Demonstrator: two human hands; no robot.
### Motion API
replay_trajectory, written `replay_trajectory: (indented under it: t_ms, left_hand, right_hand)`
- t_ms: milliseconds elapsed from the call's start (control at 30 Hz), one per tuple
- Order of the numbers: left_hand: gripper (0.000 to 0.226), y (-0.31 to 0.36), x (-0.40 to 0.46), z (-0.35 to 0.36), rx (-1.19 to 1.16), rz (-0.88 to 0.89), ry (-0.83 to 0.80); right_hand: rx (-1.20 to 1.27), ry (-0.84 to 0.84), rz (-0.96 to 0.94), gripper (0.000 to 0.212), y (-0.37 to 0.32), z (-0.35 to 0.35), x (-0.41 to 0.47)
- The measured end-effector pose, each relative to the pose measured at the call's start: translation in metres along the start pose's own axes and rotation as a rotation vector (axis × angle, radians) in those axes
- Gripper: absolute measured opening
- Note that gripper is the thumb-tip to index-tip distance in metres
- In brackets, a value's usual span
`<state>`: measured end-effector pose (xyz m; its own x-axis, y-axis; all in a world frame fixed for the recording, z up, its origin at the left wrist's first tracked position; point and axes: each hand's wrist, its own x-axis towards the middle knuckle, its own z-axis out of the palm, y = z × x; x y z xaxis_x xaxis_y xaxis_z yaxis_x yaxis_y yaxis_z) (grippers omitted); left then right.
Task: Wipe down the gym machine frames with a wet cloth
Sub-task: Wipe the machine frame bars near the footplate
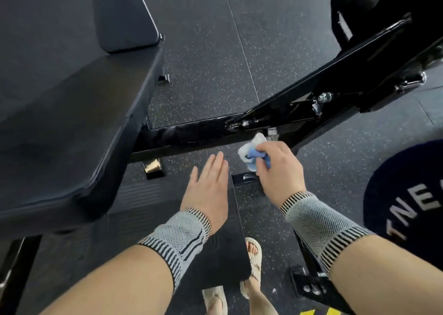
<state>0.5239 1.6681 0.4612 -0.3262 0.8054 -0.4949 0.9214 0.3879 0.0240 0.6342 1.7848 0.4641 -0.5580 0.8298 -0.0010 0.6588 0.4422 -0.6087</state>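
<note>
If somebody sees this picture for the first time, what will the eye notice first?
First the right hand, at centre right, gripping a bunched blue and white cloth beside the shiny black frame bar. Next to it, the left hand hovers open with straight fingers. The big dark padded seat fills the left side.

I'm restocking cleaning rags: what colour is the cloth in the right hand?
The cloth is white and light blue, bunched in the right hand; head view.

The floor (215, 58) is dark rubber with small light speckles and a thin seam line. On it stand the black metal frame (191, 135) of the machine, a round dark mat (407, 195) with white letters, and two feet in pale sandals (254, 262).
</note>
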Motion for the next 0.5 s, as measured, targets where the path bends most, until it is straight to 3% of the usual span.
replay_trajectory:
  t_ms: [133, 300, 400, 500]
  left_hand:
    - [0.078, -0.029, -0.019, 0.001, -0.072, -0.107, 0.083]
    - [0.077, -0.071, -0.034, 0.002, -0.093, -0.191, 0.122]
    - [0.076, -0.084, -0.039, 0.008, -0.123, -0.205, 0.112]
    - [0.075, -0.086, -0.041, 0.016, -0.147, -0.181, 0.122]
  right_hand:
    - [-0.002, -0.024, -0.256, 0.023, -0.062, 0.026, 0.025]
    - [-0.431, -0.243, -0.353, 0.038, -0.112, 0.079, 0.057]
    - [-0.377, -0.325, -0.484, 0.033, -0.129, 0.092, 0.049]
    - [-0.339, -0.294, -0.308, 0.035, -0.114, 0.081, 0.035]
